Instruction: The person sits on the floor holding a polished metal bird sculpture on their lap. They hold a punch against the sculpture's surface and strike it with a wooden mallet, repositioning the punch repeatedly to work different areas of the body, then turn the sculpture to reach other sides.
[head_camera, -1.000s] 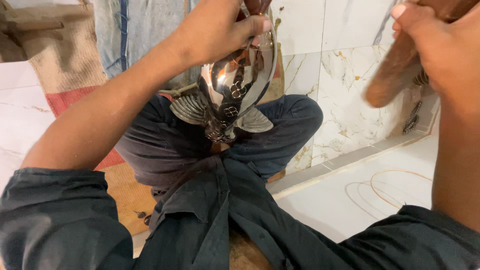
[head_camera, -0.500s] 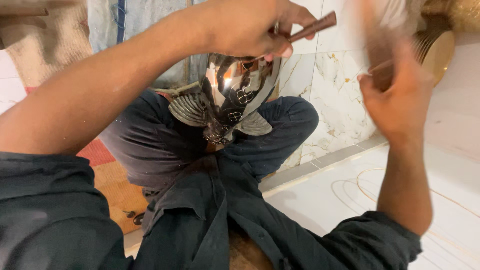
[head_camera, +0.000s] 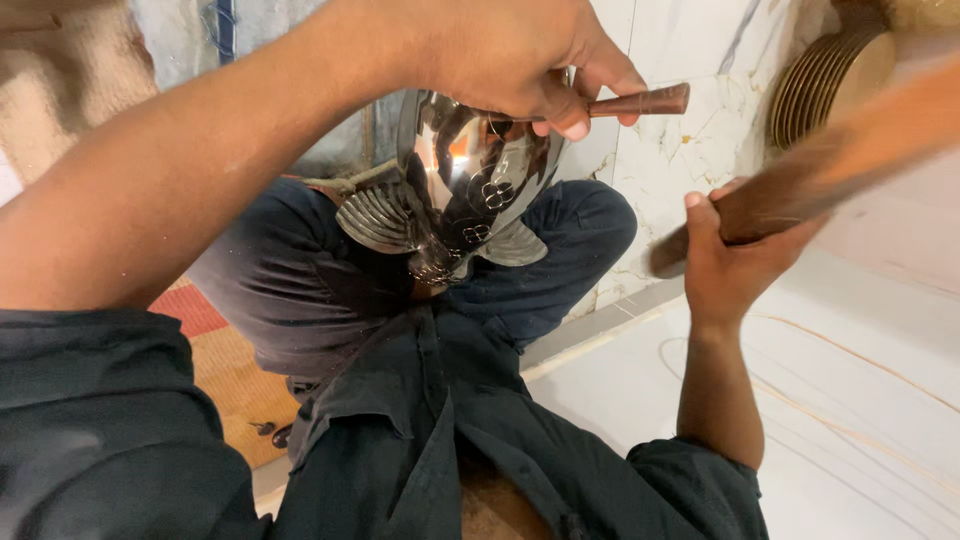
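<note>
1. Two hands were busy over the seated person's lap. The left hand (head_camera: 500, 60) was clenched around a slim punch-like tool with a dark wooden handle (head_camera: 640, 102), whose working end rested against the upper side of a shiny metal bowl (head_camera: 470, 190).

2. That bowl sat tilted on its side between the knees, propped on a ribbed metal support (head_camera: 385, 218) in the lap, its polished face turned up towards the tool.

3. The right hand (head_camera: 735, 265) gripped a thick wooden mallet (head_camera: 800, 190), raised off to the right and blurred with motion, well apart from the bowl and tool.

4. As for progress, a few small flower-like marks (head_camera: 495, 195) already showed on the bowl's side, with another just below them. Most of the mirror surface around them looked plain, so I judged the decorating to be at an early stage, with much of the bowl left to mark.

5. I could not tell whether the far side of the bowl carried any pattern; it was hidden.

6. A stack of brass-coloured discs (head_camera: 825, 85) leaned against the marble wall (head_camera: 690, 150) at upper right, untouched, and a woven mat (head_camera: 230, 380) lay under the person on the floor.
</note>
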